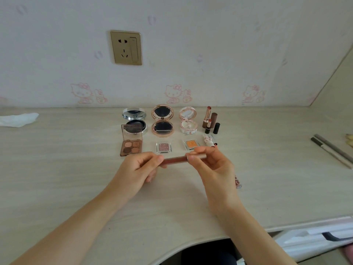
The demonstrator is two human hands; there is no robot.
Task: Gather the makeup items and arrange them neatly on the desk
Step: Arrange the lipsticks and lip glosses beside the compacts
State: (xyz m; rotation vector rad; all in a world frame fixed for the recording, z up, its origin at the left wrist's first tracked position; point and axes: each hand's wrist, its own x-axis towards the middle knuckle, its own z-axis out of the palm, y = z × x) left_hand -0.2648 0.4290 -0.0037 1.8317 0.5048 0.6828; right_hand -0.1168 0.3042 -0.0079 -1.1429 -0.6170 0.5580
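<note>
- Hidden parts: I see only the middle stretch of the lip gloss tube; its left end is buried under the fingers of my left hand, and its right end is covered by the fingertips of my right hand.
- A small pink item shows just past my right wrist; most of it is hidden and I cannot identify it.
- A white bunny-shaped item beyond my right fingers is blurred and partly covered.
- At the right frame edge, two pencils lie on the desk, cut off at their far ends.
- Surroundings, back row: a silver compact, a rose-gold compact and a white compact, all open, with upright lipsticks to their right.
- Front row: a four-pan eyeshadow palette, a pink single shadow and an orange single shadow, just beyond the tube.
- A crumpled tissue lies far left; a wall socket sits above.
- Grip: both hands pinch the tube, thumb against curled fingers, one at each end.
- Position and axis: the tube is held above the desk, near the front row; its long axis runs left to right, roughly level, the right end slightly farther from me.
</note>
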